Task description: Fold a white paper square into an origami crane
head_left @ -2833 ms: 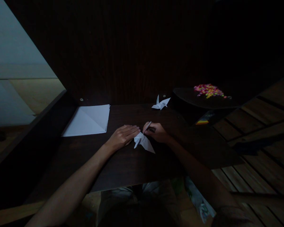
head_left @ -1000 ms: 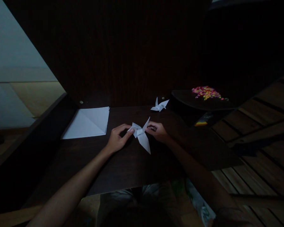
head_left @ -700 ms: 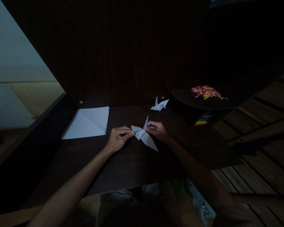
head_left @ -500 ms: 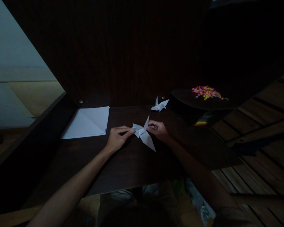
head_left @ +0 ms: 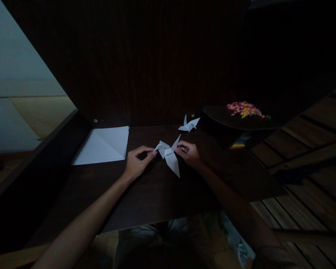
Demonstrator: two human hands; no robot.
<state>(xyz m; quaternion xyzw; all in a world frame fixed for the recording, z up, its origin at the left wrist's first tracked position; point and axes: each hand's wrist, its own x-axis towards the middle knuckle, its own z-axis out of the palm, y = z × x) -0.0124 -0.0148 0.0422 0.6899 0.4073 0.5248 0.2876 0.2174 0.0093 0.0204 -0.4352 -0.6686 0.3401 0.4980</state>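
A white folded paper crane (head_left: 169, 155) is held just above the dark wooden table (head_left: 145, 190) between both hands. My left hand (head_left: 136, 163) pinches its left tip with thumb and forefinger. My right hand (head_left: 189, 153) pinches the upright point on its right side. One long wing points down toward me. The scene is very dim.
A stack of white paper sheets (head_left: 103, 145) lies at the table's back left. A finished white paper crane (head_left: 188, 124) stands at the back by the dark panel. A heap of small colourful bits (head_left: 243, 108) rests on a dark raised surface to the right. Wooden floorboards (head_left: 310, 175) lie further right.
The paper piece has come off the table and spread out between my hands. My left hand went from pressing flat on it to pinching its left tip; the wing swung slightly.
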